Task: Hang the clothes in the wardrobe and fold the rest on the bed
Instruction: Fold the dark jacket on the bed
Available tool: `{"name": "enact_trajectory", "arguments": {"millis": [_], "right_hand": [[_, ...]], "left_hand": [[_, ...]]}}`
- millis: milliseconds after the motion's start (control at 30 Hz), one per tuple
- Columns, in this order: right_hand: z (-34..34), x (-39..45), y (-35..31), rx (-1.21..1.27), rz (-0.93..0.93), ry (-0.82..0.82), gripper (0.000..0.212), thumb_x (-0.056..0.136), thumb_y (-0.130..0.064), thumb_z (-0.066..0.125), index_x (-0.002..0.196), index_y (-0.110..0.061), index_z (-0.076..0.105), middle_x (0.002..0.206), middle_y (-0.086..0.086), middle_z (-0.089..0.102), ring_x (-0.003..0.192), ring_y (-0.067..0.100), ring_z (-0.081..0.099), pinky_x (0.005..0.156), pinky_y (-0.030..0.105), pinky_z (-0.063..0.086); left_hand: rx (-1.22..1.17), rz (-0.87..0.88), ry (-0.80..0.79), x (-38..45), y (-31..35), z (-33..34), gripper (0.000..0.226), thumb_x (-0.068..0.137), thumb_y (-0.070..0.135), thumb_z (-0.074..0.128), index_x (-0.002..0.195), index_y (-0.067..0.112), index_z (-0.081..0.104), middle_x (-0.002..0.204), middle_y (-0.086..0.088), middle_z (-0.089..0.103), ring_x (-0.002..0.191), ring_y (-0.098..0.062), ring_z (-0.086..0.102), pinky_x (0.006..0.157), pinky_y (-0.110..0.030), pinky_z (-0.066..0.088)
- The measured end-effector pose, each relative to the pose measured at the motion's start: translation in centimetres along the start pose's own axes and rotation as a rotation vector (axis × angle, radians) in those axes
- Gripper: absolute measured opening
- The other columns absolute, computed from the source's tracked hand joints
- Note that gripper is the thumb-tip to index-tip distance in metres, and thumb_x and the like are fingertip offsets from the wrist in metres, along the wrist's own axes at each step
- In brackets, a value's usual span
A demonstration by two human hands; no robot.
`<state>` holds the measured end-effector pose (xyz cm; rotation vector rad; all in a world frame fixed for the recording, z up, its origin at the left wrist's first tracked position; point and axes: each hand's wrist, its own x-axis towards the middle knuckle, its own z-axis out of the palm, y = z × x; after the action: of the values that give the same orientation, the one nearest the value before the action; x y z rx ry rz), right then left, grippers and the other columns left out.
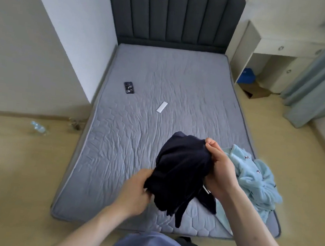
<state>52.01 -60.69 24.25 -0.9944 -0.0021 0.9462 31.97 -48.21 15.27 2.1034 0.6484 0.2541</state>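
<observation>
Head view: the person stands at the foot of the bed (136,132), and both hands hold 1 dark navy garment (180,171) bunched in the air above the mattress's near end, at about 5 o'clock from the bed's middle. The left hand (136,190) grips the garment's lower left edge at 7 o'clock of the bundle, fingers curled into the cloth. The right hand (219,169) pinches its upper right edge at 2 o'clock, thumb and fingertips closed on a fold. The bundle's long axis runs roughly from 1 o'clock down to 7 o'clock, with loose ends dangling toward the mattress. It lies between the 2 hands, so neither is nearer; my judgement is that the next move calls for drawing the hands apart along that axis to shake it open.

A light blue fleece garment (252,176) lies crumpled on the bed's near right corner, at 3 o'clock from the right hand and partly behind it. A dark phone (129,88) and a white remote (162,107) rest further up the mattress, around 11 o'clock. No wardrobe is in view.
</observation>
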Motion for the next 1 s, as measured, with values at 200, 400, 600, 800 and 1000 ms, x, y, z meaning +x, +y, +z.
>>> {"name": "enact_trajectory", "arguments": {"millis": [200, 400, 600, 800, 1000], "right_hand": [[-0.5, 1.1, 1.9, -0.741, -0.064, 0.108, 0.023, 0.102, -0.019, 0.064, 0.125, -0.016, 0.065, 0.102, -0.002, 0.075, 0.081, 0.008, 0.070, 0.073, 0.024, 0.054], [2.2, -2.1, 6.3, -0.963, 0.025, -0.395, 0.073, 0.068, -0.056, 0.092, 0.131, -0.042, 0.058, 0.128, -0.017, 0.068, 0.118, 0.004, 0.066, 0.100, 0.029, 0.054], [5.2, -1.8, 7.0, -1.275, -0.251, -0.276, 0.056, 0.068, -0.055, 0.084, 0.114, -0.044, 0.055, 0.099, -0.024, 0.071, 0.091, -0.005, 0.067, 0.074, 0.021, 0.056], [4.3, 2.9, 3.7, -1.406, -0.265, -0.246, 0.014, 0.077, -0.025, 0.056, 0.087, -0.031, 0.064, 0.066, -0.014, 0.063, 0.062, 0.006, 0.057, 0.065, 0.033, 0.051], [3.5, 7.9, 1.5, -1.679, -0.053, -0.315, 0.023, 0.081, -0.010, 0.049, 0.086, -0.016, 0.070, 0.078, 0.003, 0.071, 0.081, 0.022, 0.067, 0.072, 0.035, 0.052]], "left_hand": [[-0.217, -0.166, 0.130, 2.3, 2.6, -8.2, 0.017, 0.073, 0.016, 0.052, 0.078, 0.013, 0.068, 0.064, -0.002, 0.068, 0.060, -0.017, 0.066, 0.057, -0.031, 0.051], [0.034, -0.222, 0.168, 4.5, 5.7, -10.9, 0.014, 0.064, 0.035, 0.050, 0.055, 0.027, 0.058, 0.045, 0.005, 0.048, 0.050, -0.014, 0.045, 0.047, -0.027, 0.030], [0.228, -0.258, 0.178, 6.2, 7.1, -11.9, 0.028, 0.061, 0.042, 0.052, 0.070, 0.015, 0.055, 0.061, 0.004, 0.062, 0.068, -0.022, 0.060, 0.056, -0.031, 0.042], [0.556, -0.182, 0.089, 6.7, 4.8, -15.4, 0.037, 0.065, 0.065, 0.058, 0.079, 0.030, 0.060, 0.068, 0.012, 0.064, 0.070, -0.013, 0.062, 0.052, -0.029, 0.039], [0.259, -0.255, -0.084, 6.5, 0.8, -17.0, 0.044, 0.073, 0.077, 0.063, 0.077, 0.034, 0.070, 0.069, 0.007, 0.068, 0.056, -0.003, 0.054, 0.057, -0.029, 0.038]]}}
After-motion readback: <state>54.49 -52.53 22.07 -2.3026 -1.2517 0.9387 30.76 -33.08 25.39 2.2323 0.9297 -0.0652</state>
